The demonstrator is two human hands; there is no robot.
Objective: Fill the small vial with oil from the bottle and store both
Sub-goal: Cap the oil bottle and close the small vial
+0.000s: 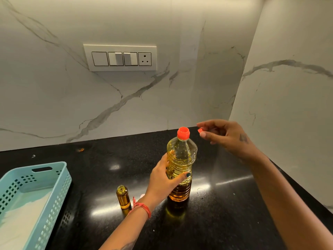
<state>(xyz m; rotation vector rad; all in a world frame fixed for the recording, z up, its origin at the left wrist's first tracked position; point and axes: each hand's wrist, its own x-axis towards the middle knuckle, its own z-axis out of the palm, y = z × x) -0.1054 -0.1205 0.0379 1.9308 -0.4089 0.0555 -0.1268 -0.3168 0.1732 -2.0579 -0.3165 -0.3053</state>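
A clear plastic oil bottle with yellow oil stands upright on the black counter. An orange cap ring sits on its neck. My left hand grips the bottle's middle. My right hand hovers to the right of the bottle top and pinches a small orange cap piece between thumb and fingers. The small glass vial stands open-topped to the left of the bottle, filled with amber oil.
A light blue perforated basket with a white liner sits at the left front of the black counter. Marble walls close the back and right. A switch panel is on the back wall.
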